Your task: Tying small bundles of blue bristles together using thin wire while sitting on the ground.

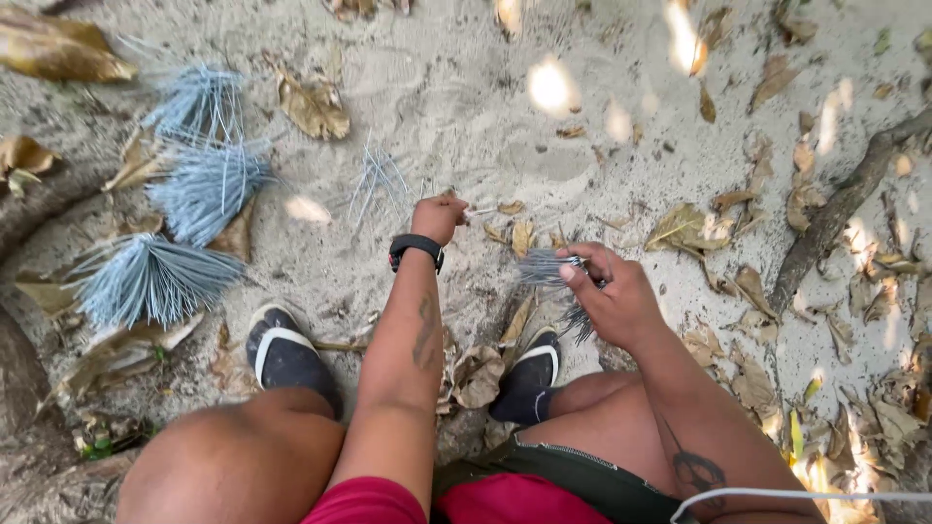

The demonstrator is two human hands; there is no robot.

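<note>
The person's right hand (614,296) holds a small bunch of thin grey sticks (549,267). The fingers are closed around the bunch, thumb pressed on top, and the sticks fan out to the left of the hand and a few also below it. This bunch is above the sand, just in front of the right foot.

The left hand (439,215) is stretched forward, down to the sand (456,107). Its fingers are curled together, tips at the ground; it seems to pinch sth small, but I cannot tell what, or if it grips at all. On the left wrist is a black watch (416,247).

Just left of that hand, a few loose grey sticks (374,184) lie spread on the sand. Further left, well apart from the hands, are 3 bigger bundles of the same sticks: one at top (199,102), one in the middle (206,189), one lowest (150,279), each fanned like a brush.

The person sits low, knees apart, w/ black sandals w/ white edge: left one (282,354), right one (529,374). Dry brown leaves (313,105) lie all around, and a tree root (840,209) runs at the right side.
</note>
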